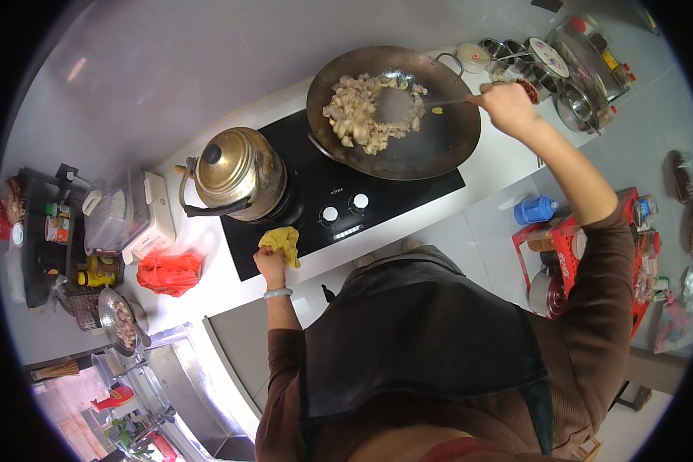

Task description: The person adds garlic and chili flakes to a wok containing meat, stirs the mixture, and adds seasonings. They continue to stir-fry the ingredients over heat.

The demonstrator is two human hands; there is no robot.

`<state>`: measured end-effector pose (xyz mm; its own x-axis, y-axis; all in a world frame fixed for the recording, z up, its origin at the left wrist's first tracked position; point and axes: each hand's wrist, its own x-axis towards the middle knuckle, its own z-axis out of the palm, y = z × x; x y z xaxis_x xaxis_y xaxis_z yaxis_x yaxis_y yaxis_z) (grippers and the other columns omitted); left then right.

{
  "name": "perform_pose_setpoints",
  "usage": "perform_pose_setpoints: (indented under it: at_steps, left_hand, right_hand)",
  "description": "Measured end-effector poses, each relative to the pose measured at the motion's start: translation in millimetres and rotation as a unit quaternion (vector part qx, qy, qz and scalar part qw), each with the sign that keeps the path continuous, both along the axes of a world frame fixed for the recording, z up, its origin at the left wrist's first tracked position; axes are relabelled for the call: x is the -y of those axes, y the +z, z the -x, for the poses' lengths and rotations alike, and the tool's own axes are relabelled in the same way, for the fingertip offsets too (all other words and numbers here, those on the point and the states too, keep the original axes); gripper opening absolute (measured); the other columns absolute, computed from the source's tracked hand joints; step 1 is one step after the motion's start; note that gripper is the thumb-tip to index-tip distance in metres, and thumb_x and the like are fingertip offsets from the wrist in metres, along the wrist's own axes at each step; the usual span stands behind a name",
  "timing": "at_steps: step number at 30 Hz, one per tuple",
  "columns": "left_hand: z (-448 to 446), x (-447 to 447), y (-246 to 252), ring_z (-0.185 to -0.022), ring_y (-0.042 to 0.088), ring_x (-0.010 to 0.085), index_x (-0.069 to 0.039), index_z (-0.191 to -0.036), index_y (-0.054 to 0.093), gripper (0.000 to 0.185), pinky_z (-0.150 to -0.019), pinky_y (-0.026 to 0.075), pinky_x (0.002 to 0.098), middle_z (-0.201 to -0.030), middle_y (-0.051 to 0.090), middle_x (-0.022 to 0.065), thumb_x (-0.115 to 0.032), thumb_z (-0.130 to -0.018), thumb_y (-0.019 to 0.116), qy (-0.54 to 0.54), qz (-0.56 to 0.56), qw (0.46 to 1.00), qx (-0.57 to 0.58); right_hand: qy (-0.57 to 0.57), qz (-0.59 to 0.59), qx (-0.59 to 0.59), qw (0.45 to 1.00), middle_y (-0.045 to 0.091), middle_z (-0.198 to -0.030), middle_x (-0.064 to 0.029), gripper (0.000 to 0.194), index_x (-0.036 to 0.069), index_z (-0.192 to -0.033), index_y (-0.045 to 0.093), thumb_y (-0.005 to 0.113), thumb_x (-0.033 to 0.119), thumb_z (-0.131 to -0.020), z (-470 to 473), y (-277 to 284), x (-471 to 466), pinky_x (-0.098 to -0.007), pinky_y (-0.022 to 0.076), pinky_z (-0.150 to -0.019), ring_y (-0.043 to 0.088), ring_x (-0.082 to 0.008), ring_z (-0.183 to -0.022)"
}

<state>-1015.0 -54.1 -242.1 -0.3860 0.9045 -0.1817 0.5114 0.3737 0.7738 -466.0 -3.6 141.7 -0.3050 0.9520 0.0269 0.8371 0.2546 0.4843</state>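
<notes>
A large metal wok (pixel 433 144) stands on the right of a black gas cooktop (pixel 317 248). Pale pieces of meat (pixel 358 112) lie in its left half, some blurred by motion. My right hand (pixel 511 107) is closed around the handle of a wok spatula (pixel 394 105), whose blade is among the meat. My left hand (pixel 270 263) holds a yellow cloth (pixel 283 239) at the cooktop's front left edge. A brass-coloured kettle (pixel 237 173) with a black knob sits on the left side, just beyond the cloth.
A red plastic bag (pixel 169 273) lies left on the white counter. A perforated ladle (pixel 118 323) holding meat rests near the sink (pixel 190 387). Metal bowls (pixel 577 107) and seasoning containers stand behind my right hand. A red rack (pixel 572 254) stands at the right.
</notes>
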Motion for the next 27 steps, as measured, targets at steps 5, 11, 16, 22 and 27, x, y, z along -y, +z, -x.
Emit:
perform_pose_setpoints:
  at_steps: [5,11,16,22,27]
  left_hand:
    - [-6.9,2.1,6.8,-0.068,0.056,0.0234,0.005,-0.073,0.06,0.012,-0.065,0.047,0.0349,-0.077,0.058,0.0117,-0.001,-0.066,0.068,0.021,-0.04,0.998,0.032]
    - [-19.8,-0.6,22.3,-0.055,0.054,0.0132,0.006,-0.072,0.062,0.008,-0.054,0.046,0.0279,-0.064,0.06,0.0059,0.003,-0.065,0.065,0.053,-0.063,0.994,0.075]
    - [-26.6,-0.2,33.6,-0.061,0.056,0.0125,0.002,-0.073,0.058,0.007,-0.056,0.046,0.0261,-0.07,0.061,0.0053,0.004,-0.071,0.065,0.1,-0.033,0.981,0.161]
    - [-34.2,12.8,53.9,-0.058,0.052,0.0122,-0.005,-0.071,0.05,0.015,-0.053,0.044,0.0249,-0.069,0.056,0.0035,0.003,-0.075,0.062,0.153,-0.028,0.942,0.297]
    - [-63.0,28.0,79.4,-0.058,0.05,0.0112,-0.005,-0.07,0.049,0.013,-0.053,0.042,0.0243,-0.068,0.054,0.0016,0.001,-0.075,0.059,0.15,-0.057,0.924,0.348]
  right_hand:
    - [-0.075,0.191,-0.021,0.978,0.069,-0.085,-0.0102,0.031,0.017,-0.091,0.074,0.055,0.002,-0.073,11.0,46.2,26.6,-0.0402,0.052,-0.07,0.066,-0.0289,-0.086]
    - [-0.135,0.173,-0.258,0.941,0.068,-0.092,-0.0185,0.024,0.009,-0.094,0.071,0.056,0.006,-0.075,74.4,-62.0,13.9,-0.0422,0.0516,-0.082,0.064,-0.0342,-0.094]
    - [-0.245,0.056,-0.476,0.843,0.066,-0.106,-0.0149,0.034,0.01,-0.109,0.068,0.062,0.013,-0.076,44.2,-129.1,-12.0,-0.0407,0.048,-0.089,0.061,-0.0321,-0.103]
    - [-0.372,0.114,-0.806,0.447,0.056,-0.07,-0.002,0.033,0.001,-0.123,0.055,0.054,0.009,-0.091,6.5,-124.1,55.8,-0.0206,0.029,-0.036,0.041,-0.0057,-0.046]
    - [-0.363,0.134,-0.909,0.152,0.055,-0.078,-0.0042,0.029,0.001,-0.122,0.053,0.05,0.011,-0.095,-6.8,-120.1,111.2,-0.0171,0.0246,-0.034,0.033,-0.0027,-0.045]
